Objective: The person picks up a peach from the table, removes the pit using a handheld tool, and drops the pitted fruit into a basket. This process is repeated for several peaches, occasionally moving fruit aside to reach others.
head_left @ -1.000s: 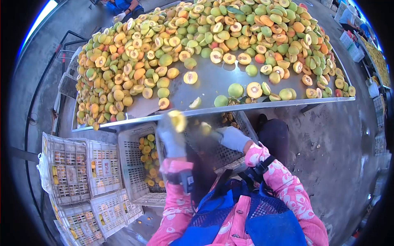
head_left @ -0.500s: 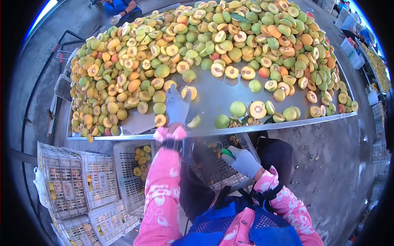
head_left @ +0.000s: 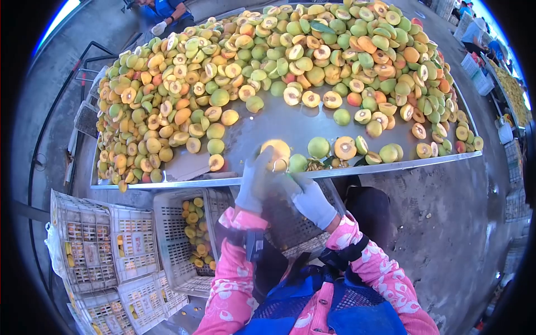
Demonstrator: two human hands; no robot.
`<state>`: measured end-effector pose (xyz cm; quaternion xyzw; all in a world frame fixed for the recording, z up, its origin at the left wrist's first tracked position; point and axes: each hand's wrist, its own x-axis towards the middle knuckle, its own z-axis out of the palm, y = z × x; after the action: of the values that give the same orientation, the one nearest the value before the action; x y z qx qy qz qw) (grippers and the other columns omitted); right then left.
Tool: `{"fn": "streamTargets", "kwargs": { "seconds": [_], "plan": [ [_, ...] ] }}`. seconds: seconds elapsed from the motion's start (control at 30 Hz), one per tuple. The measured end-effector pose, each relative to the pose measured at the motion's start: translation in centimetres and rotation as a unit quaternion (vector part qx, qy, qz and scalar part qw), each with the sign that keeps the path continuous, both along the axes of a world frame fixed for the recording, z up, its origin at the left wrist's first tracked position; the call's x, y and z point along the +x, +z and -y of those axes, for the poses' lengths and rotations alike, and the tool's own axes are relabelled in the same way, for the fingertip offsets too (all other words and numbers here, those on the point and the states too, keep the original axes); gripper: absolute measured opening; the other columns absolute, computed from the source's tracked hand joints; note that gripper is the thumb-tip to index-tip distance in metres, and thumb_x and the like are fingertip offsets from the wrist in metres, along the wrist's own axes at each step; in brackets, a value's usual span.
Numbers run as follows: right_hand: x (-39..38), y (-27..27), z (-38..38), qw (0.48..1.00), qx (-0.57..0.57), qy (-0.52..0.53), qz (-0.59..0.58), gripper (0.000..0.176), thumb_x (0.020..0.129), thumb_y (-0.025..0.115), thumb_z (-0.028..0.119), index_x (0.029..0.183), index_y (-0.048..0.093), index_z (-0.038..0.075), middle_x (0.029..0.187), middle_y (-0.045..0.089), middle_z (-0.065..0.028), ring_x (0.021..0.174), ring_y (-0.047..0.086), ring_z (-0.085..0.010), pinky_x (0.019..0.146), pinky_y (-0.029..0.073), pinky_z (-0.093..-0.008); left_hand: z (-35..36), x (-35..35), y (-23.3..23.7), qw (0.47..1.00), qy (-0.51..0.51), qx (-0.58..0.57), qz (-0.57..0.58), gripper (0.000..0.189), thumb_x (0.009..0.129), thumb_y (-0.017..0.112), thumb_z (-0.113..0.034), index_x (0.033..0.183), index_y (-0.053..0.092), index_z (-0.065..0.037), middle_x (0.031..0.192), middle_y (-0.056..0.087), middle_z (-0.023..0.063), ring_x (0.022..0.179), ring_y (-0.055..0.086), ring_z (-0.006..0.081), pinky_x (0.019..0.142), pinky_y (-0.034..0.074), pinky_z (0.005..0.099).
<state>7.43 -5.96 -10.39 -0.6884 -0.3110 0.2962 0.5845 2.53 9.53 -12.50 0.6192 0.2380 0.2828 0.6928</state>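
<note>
My left hand (head_left: 254, 181), in a grey glove, holds a yellow-orange fruit half (head_left: 277, 153) up at the front edge of the metal table (head_left: 279, 124). My right hand (head_left: 306, 196), also gloved, is pressed against the same fruit from the right; whether it holds a tool there I cannot tell. Both wrists come out of pink patterned sleeves. The table carries a large heap of green and orange fruit halves (head_left: 279, 61), many with the pit side up.
Below the table edge stands a white plastic crate (head_left: 195, 234) with several pitted fruits in it. More crates (head_left: 106, 240) are stacked at the left. Another person in blue (head_left: 164, 14) works at the table's far side. Bare concrete floor lies to the right.
My left hand reached onto the table, took a fruit half and drew it back to the front edge. My right hand rose from the crate below to meet it.
</note>
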Motion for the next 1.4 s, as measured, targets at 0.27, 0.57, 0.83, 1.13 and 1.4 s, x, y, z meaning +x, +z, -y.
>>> {"fn": "streamTargets", "kwargs": {
  "seconds": [0.27, 0.57, 0.83, 1.13, 1.4],
  "plan": [
    [-3.7, 5.1, 2.3, 0.999, 0.020, 0.040, -0.015, 0.017, 0.088, 0.054, 0.014, 0.096, 0.057, 0.000, 0.081, 0.060, -0.0175, 0.074, 0.061, -0.0333, 0.062, 0.048, -0.0373, 5.4, -2.9, 7.6, 0.998, -0.002, 0.026, 0.057, 0.032, 0.096, 0.047, -0.027, 0.109, 0.060, -0.001, 0.092, 0.058, 0.0045, 0.082, 0.057, 0.0120, 0.072, 0.048, 0.0242],
    [-5.8, 8.0, 3.0, 0.968, 0.130, -0.027, -0.212, 0.031, 0.099, 0.044, 0.025, 0.086, 0.058, 0.001, 0.070, 0.051, 0.0029, 0.060, 0.045, -0.0056, 0.049, 0.036, -0.0250, 8.9, -4.7, 13.1, 0.994, 0.029, 0.100, 0.035, 0.035, 0.097, 0.043, -0.028, 0.101, 0.061, 0.001, 0.091, 0.062, 0.0100, 0.078, 0.060, 0.0149, 0.070, 0.049, 0.0266],
    [-4.4, 7.2, 3.7, 0.985, 0.001, 0.049, -0.166, 0.047, 0.100, 0.042, 0.040, 0.082, 0.058, -0.001, 0.057, 0.051, -0.0047, 0.051, 0.045, -0.0121, 0.049, 0.039, -0.0327, 8.2, -4.8, 12.3, 0.997, -0.016, -0.067, 0.032, 0.022, 0.088, 0.051, -0.015, 0.092, 0.065, 0.001, 0.084, 0.064, 0.0057, 0.072, 0.059, 0.0113, 0.063, 0.046, 0.0233],
    [-1.9, 6.9, 5.1, 0.677, 0.074, 0.332, -0.652, 0.058, 0.092, 0.033, 0.065, 0.081, 0.053, 0.012, 0.050, 0.025, 0.0077, 0.036, 0.020, -0.0048, 0.034, 0.018, -0.0222, 6.9, -2.6, 8.9, 0.982, -0.039, 0.167, 0.075, 0.040, 0.099, 0.041, -0.030, 0.093, 0.062, 0.004, 0.074, 0.063, 0.0101, 0.064, 0.060, 0.0160, 0.059, 0.049, 0.0279],
    [-1.1, 2.8, 3.9, 0.708, 0.096, 0.280, -0.642, 0.057, 0.092, 0.036, 0.065, 0.081, 0.052, 0.012, 0.054, 0.035, 0.0058, 0.038, 0.030, -0.0045, 0.035, 0.022, -0.0206, 6.9, -1.6, 6.6, 0.934, -0.149, -0.314, 0.085, 0.032, 0.095, 0.050, -0.033, 0.105, 0.055, -0.003, 0.089, 0.060, 0.0104, 0.076, 0.060, 0.0192, 0.066, 0.052, 0.0304]
  ]
}}
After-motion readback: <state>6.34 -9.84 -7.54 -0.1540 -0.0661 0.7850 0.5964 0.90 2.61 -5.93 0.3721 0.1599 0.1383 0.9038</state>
